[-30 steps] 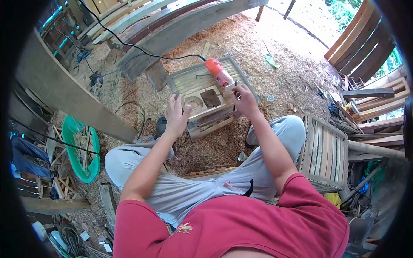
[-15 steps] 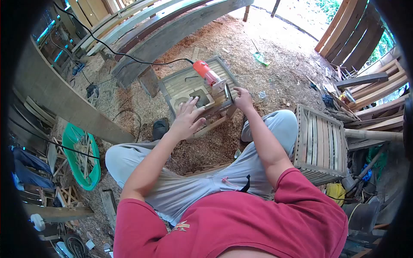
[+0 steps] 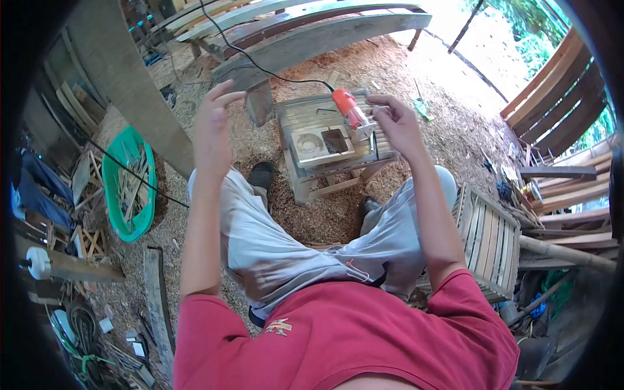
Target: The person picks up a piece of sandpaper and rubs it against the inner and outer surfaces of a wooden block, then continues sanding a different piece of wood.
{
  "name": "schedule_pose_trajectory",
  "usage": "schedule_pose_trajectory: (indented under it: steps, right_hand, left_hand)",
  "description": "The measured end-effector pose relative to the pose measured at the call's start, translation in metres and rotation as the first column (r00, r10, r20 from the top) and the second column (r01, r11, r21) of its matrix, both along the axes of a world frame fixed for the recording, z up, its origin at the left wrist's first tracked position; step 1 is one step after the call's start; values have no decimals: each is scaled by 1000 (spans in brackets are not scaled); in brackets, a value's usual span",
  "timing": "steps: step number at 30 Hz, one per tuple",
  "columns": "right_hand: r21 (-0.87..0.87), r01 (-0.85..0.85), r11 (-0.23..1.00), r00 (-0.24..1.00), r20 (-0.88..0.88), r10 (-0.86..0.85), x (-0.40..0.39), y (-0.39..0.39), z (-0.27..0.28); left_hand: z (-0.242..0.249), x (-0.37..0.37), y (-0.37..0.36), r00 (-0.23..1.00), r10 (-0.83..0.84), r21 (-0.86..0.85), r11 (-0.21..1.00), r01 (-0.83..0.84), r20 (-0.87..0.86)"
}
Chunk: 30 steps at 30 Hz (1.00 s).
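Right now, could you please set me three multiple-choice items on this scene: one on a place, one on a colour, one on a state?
1. Where does the router lie?
A. on the wooden piece
B. in the basin
C. on the crate

2. What colour is the basin?
A. blue
B. green
C. white

3. How is the left hand?
A. closed on the router
B. flat on the ground
C. raised, open, empty

Answers: 1 A, the router rests on the piece's slats. 2 B, its rim is green. 3 C, the fingers are spread in the air, holding nothing.
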State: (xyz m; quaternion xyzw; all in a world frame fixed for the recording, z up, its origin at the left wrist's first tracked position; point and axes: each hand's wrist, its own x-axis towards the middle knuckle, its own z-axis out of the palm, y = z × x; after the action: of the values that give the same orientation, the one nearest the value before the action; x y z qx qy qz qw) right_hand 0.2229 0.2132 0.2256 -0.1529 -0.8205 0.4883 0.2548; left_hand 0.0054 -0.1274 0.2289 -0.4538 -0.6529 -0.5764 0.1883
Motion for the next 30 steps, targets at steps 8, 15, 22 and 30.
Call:
schedule_pose_trajectory:
  steps: [8, 15, 22, 30]
  right_hand:
    - [76, -436, 897, 900, 50, 433, -31, -66, 62]
    - [245, -675, 695, 735, 142, 663, -112, -126, 77]
    - [110, -930, 351, 367, 277, 888, -202, -232, 60]
    - [66, -985, 159, 157, -39, 987, -266, -360, -4]
  left_hand:
    - [-15, 35, -159, 904, 396, -60, 918, -392, 162]
    - [-55, 92, -234, 753, 609, -16, 780, -626, 251]
    - [-69, 192, -329, 308, 851, -158, 404, -901, 425]
    - [-121, 206, -325, 74, 843, -261, 247, -933, 533]
